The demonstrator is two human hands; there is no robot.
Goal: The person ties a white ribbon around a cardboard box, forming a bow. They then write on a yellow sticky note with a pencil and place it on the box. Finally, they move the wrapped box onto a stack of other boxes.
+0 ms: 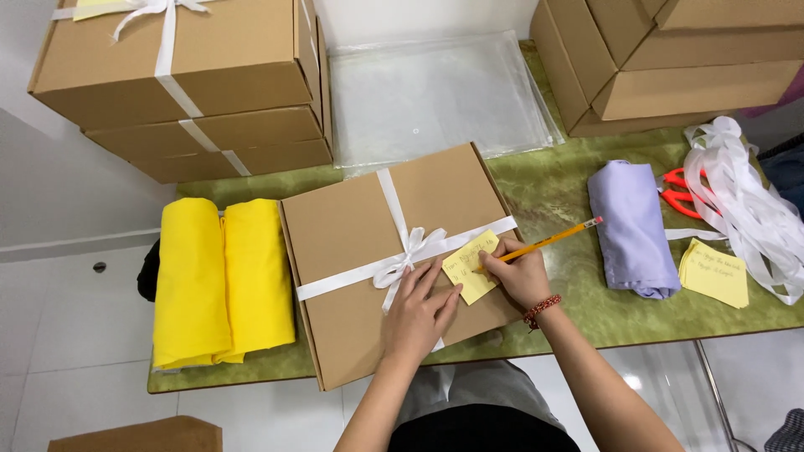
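Note:
A flat brown cardboard box (pixel 352 251) tied with a white ribbon bow (pixel 408 251) lies on the green table (pixel 553 188) in front of me. A yellow sticky note (pixel 467 266) sits on the box lid near the bow. My right hand (pixel 517 272) grips a yellow pencil (pixel 553 238) with its tip on the note; a red bead bracelet circles that wrist. My left hand (pixel 419 311) lies flat on the lid just left of the note, fingers spread, pressing the box down.
Two folded yellow cloths (pixel 219 280) lie left of the box, a folded lilac cloth (pixel 630 228) to the right. Further right are another yellow note (pixel 716 272), loose white ribbon (pixel 741 201) and red scissors (pixel 677 191). Stacked boxes (pixel 201 84) and clear plastic bags (pixel 435 96) stand behind.

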